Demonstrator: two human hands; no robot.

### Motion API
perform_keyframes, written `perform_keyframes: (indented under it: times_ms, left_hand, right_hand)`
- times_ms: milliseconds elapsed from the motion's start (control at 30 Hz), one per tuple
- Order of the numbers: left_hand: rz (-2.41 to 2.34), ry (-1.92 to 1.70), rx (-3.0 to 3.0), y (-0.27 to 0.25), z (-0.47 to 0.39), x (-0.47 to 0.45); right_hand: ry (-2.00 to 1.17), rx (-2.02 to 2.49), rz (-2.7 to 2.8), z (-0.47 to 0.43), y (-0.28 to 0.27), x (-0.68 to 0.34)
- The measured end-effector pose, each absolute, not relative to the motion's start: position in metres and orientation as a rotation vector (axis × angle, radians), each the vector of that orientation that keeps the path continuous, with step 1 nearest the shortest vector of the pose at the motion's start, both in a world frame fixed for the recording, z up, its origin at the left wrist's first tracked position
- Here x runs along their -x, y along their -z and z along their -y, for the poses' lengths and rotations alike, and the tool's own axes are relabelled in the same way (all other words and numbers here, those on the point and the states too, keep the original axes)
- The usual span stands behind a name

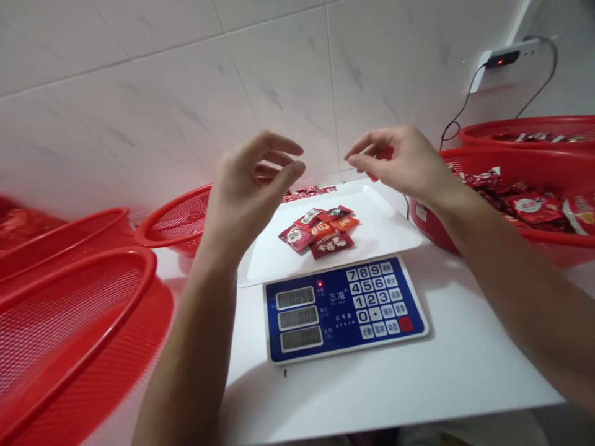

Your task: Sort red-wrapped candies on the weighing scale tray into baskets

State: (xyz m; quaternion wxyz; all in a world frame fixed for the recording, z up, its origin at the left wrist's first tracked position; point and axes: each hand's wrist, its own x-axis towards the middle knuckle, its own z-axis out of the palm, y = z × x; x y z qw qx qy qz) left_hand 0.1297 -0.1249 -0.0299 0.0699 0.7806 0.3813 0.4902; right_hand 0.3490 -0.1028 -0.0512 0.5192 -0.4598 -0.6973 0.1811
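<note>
Your bare left forearm (198, 334) rises steeply, its bare left hand (244, 186) lifted, fingers bent, thumb near the index fingertip. Your bare right forearm (499, 266) slants in from the lower right; your bare right hand (404, 160) faces the left, apart, fingers curled.

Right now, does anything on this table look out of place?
One thing: a tiny dark scrap lies on the white table in front of the scale, apart from the packets piled on the tray.

One head-worn view, facing forward and down, near a scale (344, 334), wall (279, 80) ahead, lower left seemingly blurred
</note>
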Motion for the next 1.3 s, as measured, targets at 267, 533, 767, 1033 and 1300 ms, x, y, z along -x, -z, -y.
perform_keyframes:
  times_ms: [267,533,767,1033,1300]
  left_hand:
    - [-1.043,-1.452,-2.324,0.031,0.124,-0.133]
    - [-1.036,-1.463,-2.308,0.032,0.124,-0.135]
    - [-1.063,-1.39,-2.336,0.037,0.122,-0.138]
    - [-1.029,-1.408,-2.256,0.034,0.123,-0.14]
    - [-1.046,-1.41,-2.231,0.033,0.133,-0.146]
  right_hand:
    - [-0.984,0.921,1.389,0.104,0.041,-0.351]
    - [-0.876,0.742,1.464,0.108,0.043,-0.347]
    - [-0.73,0.695,1.415,0.114,0.034,-0.357]
    - [-0.706,0.541,1.438,0.113,0.031,-0.364]
    - [-0.751,0.716,1.595,0.118,0.028,-0.365]
